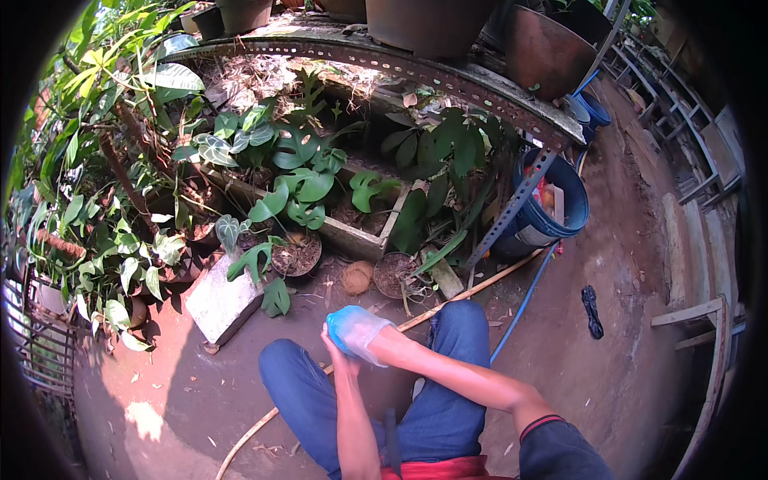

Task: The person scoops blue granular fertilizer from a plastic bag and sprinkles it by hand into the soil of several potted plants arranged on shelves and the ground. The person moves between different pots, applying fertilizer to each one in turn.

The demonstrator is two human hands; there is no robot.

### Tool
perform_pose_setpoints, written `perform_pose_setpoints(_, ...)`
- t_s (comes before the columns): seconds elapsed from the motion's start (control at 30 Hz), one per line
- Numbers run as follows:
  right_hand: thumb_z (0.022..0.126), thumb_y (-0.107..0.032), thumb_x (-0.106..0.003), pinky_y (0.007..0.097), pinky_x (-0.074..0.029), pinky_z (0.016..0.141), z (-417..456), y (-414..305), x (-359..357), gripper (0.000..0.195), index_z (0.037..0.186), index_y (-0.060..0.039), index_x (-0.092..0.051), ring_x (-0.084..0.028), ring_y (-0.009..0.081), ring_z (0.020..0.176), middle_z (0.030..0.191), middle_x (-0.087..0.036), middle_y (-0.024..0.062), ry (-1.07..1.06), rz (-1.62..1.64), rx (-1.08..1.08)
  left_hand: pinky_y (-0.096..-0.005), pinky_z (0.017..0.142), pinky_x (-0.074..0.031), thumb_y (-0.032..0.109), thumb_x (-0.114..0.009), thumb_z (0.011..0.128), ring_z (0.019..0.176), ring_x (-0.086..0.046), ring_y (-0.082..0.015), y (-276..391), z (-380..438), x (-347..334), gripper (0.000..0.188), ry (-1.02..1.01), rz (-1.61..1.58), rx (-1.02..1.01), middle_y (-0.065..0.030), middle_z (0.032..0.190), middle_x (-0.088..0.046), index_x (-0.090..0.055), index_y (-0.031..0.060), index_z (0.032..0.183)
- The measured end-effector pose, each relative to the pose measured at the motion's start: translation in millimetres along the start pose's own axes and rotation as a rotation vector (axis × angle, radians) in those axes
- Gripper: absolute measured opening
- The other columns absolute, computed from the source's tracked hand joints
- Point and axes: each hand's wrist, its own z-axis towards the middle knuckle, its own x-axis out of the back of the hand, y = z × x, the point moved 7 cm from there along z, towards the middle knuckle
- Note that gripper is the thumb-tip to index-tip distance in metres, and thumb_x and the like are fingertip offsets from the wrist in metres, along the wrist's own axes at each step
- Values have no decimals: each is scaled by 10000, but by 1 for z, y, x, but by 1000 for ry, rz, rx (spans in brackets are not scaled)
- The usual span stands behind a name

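A translucent plastic bag (371, 329) covers my right hand (360, 336) up to the wrist. Blue material (341, 327), inside or against the bag, shows at its far end; which of the two I cannot tell. My left hand (337, 348) holds the blue end from the left side and below. The right hand's fingers are hidden by the bag and the blue material. Both hands are above my bent legs in blue jeans (459, 336). Just beyond them lie a round ball of brown fibre (357, 278) and a small pot of soil (394, 275).
Potted plants and a concrete planter (354, 240) stand ahead under a perforated metal shelf (420, 66). A pale block (223, 297) lies left. At right are a blue bucket (555, 207), a blue hose (522, 312) and a black plastic piece (592, 312). A yellowish hose (249, 433) crosses the ground.
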Motion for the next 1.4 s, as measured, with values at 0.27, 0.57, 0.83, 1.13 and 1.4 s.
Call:
perform_pose_setpoints(0.27,866,-77,-609,488,-527,842,-17,28,-21,272,1136,-39,-607,-621,413,975,1080,-630,188,82,38,55,-510,1089,-441,755,-443,923,1253,-576,-294,-18,15,4,727,4,-16,-6,-59,1346,-621,-593,164,1320)
perform_pose_setpoints(0.57,884,-111,-583,504,-500,834,-24,48,-20,203,1068,-31,-617,-618,435,998,1062,-638,229,-124,118,-87,-537,1158,-386,818,-404,901,1358,-507,-321,-52,39,28,857,-54,-163,6,-85,1482,-541,-527,164,1441)
perform_pose_setpoints(0.83,818,-45,-661,469,-538,784,-4,32,54,148,931,47,-690,-674,410,873,904,-675,219,-231,65,-138,-480,1091,-458,895,-393,839,1319,-549,-268,-62,40,14,909,-4,-116,0,-15,1438,-586,-545,223,1432)
perform_pose_setpoints(1.13,810,-21,-770,368,-569,716,22,106,129,152,953,32,-768,-736,290,785,873,-745,175,77,167,-351,-379,811,-592,801,-481,885,1107,-675,-232,-62,45,45,739,247,-327,-40,12,1292,-678,-605,234,1344)
perform_pose_setpoints(1.4,705,16,-770,377,-563,659,46,220,91,194,899,31,-772,-737,295,710,762,-723,222,-266,-100,-590,-353,713,-572,430,-560,946,928,-690,-246,-71,54,78,436,263,-656,-86,-69,1075,-732,-697,84,1174)
